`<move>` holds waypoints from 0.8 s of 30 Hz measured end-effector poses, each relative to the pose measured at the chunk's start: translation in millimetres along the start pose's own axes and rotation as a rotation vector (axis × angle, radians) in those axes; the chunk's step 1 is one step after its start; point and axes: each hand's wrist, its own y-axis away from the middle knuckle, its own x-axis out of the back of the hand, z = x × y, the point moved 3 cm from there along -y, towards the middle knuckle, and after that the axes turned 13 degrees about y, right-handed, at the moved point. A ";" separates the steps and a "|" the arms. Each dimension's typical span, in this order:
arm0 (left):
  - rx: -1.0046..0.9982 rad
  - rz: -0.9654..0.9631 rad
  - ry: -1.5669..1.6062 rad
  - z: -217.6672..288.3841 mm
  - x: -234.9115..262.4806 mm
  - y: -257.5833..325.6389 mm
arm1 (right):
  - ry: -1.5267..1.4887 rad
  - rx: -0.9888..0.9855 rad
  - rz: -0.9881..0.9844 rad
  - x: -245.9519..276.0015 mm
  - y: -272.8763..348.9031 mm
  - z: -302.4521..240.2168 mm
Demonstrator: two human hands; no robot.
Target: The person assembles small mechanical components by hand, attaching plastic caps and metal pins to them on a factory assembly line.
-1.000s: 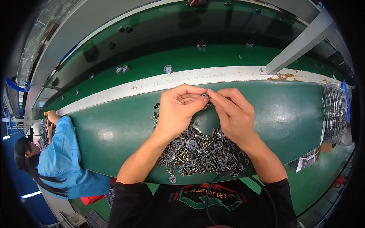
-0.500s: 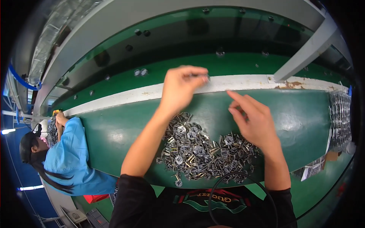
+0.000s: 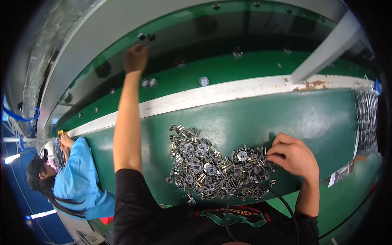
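Observation:
A heap of small dark plug inserts with brass pins (image 3: 204, 169) lies on the green bench in front of me. At the heap's right edge, my right hand (image 3: 296, 157) is closed in a pinch, its fingertips touching the pieces; what is between them is hidden. My left hand (image 3: 136, 60) is stretched far forward and left, over the conveyor belt beyond the white rail. It is smeared by motion, so its fingers are unclear. Nearest to it are two dark round pieces (image 3: 146, 37). Close to the rail lies a round piece with a pale face (image 3: 204, 81).
The white rail (image 3: 228, 90) divides the bench (image 3: 322, 118) from the belt, where more round pieces (image 3: 149, 83) are scattered. A grey post (image 3: 326, 47) rises from the rail. Stacked clear packs (image 3: 367, 118) stand at right. A co-worker in blue (image 3: 81, 175) works at left.
My left hand has gone from the rail out to the far left over the belt; a pale-faced round piece now shows near where it was. My right hand has come down to the heap.

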 end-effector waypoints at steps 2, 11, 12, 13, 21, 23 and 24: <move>-0.200 0.124 -0.524 -42.3 23.0 -20.6 | -0.038 -0.006 0.007 -1.4 -5.4 -1.5; -0.100 -0.134 -0.232 -47.4 21.8 -11.8 | -0.827 -0.039 0.311 0.3 -22.0 -4.4; -0.096 -0.123 -0.232 -34.8 23.4 -4.0 | -0.822 -0.030 0.307 1.3 -26.8 -10.0; -0.069 -0.120 -0.090 -22.6 27.6 4.7 | -0.896 0.012 0.285 2.2 -33.2 -17.9; 0.414 -0.433 1.311 149.8 33.2 205.0 | 0.014 0.117 0.555 -2.1 -68.1 -12.0; 0.501 -0.442 1.411 160.6 40.7 240.1 | 0.147 0.214 0.513 -6.4 -64.1 -9.2; 0.516 -0.418 1.419 161.1 46.0 251.2 | 0.273 0.322 0.482 -8.2 -61.7 -12.8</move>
